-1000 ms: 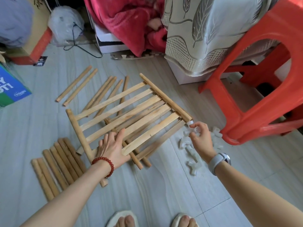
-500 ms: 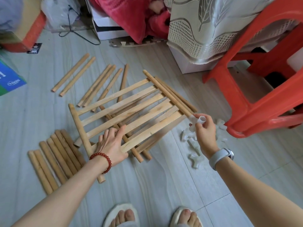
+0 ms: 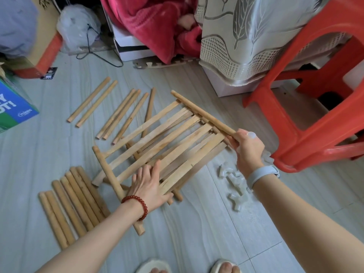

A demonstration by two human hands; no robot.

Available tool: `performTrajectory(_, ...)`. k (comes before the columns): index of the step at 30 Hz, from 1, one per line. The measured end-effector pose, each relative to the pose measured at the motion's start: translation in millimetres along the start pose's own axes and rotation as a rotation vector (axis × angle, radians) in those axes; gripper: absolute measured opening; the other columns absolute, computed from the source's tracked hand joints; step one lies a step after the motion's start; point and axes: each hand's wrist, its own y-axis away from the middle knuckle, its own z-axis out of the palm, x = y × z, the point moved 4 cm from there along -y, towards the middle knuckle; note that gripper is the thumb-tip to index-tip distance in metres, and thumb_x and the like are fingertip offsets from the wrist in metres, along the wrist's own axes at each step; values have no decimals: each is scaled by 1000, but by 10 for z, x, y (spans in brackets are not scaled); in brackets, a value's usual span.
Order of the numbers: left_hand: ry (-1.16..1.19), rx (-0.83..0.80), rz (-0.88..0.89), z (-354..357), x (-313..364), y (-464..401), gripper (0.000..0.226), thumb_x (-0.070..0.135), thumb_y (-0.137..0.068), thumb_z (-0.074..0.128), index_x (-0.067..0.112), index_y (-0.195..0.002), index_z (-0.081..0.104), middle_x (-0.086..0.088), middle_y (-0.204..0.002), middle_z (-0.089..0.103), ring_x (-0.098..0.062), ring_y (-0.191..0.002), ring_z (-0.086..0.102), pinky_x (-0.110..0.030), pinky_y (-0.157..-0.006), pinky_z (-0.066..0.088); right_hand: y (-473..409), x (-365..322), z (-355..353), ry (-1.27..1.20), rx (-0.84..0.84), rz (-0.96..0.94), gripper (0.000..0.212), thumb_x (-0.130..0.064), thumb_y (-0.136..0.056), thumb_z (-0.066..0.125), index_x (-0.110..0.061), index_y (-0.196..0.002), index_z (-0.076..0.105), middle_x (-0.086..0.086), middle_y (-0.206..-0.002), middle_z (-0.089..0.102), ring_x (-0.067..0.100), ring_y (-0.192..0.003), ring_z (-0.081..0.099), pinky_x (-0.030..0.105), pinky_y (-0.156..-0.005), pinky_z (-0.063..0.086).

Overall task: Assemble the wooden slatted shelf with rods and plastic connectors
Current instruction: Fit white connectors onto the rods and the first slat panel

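Observation:
A wooden slatted panel (image 3: 157, 142) is tilted up over a second slatted panel lying on the floor. My left hand (image 3: 147, 184) holds its near slats, fingers spread on top and thumb under the edge. My right hand (image 3: 247, 150) grips the near end of the panel's far side rod (image 3: 201, 112) and holds a translucent plastic connector (image 3: 251, 134) against it. More white connectors (image 3: 234, 186) lie scattered on the floor below my right wrist. Thick rods (image 3: 72, 201) lie in a row at the left. Thinner rods (image 3: 118, 113) lie behind the panel.
A red plastic stool (image 3: 315, 107) stands close on the right. Behind are a cloth-covered unit (image 3: 246, 46), a red blanket (image 3: 153, 26), a white box and a plastic bag (image 3: 76, 26). A blue-green carton (image 3: 13, 109) sits at the left edge. My sandalled feet are at the bottom.
My right hand carried a connector from the pile to the end of the panel's side rod and now grips that end. The panel has lifted and tilted. My left hand stayed on the slats.

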Motion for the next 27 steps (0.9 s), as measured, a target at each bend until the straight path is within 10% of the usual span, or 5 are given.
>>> performTrajectory(8,125,-277,8,-239,105,74,93,58,-84,56,24,-150,0,-10,-151,25,-27,-136,34,-39,-110,33,161,-485,515,189,-205,-206,16,1,-87,56,-10,-80,64,7,-81,62,13,-73,65,22,-67,56)
performTrajectory(12,270,229,212,-785,317,3,24,33,-90,50,16,-105,57,4,-88,56,-22,-90,60,-38,-80,51,528,-542,568,242,-433,-252,17,1,-91,55,-9,-84,66,10,-83,65,19,-78,68,23,-68,57)
performTrajectory(16,-50,724,377,-1462,538,99,47,50,-78,50,19,-113,53,-6,-116,50,-26,-111,44,-42,-94,33,822,-548,448,247,-622,-204,11,1,-90,57,-1,-89,67,17,-92,68,22,-83,70,26,-73,57)
performTrajectory(21,-260,103,334,-1656,723,72,42,54,-94,37,27,-124,48,7,-124,54,-19,-111,53,-35,-99,36,1096,-703,305,482,-725,-343,9,-9,-89,62,-14,-93,67,4,-87,67,11,-76,66,22,-67,54)
performTrajectory(27,-260,170,405,-1567,842,387,33,61,-91,36,32,-97,49,13,-95,51,-19,-93,56,-32,-78,38,1252,-710,-175,708,-927,-86,68,-61,-73,65,-39,-133,41,3,-105,61,11,-85,63,26,-80,48)
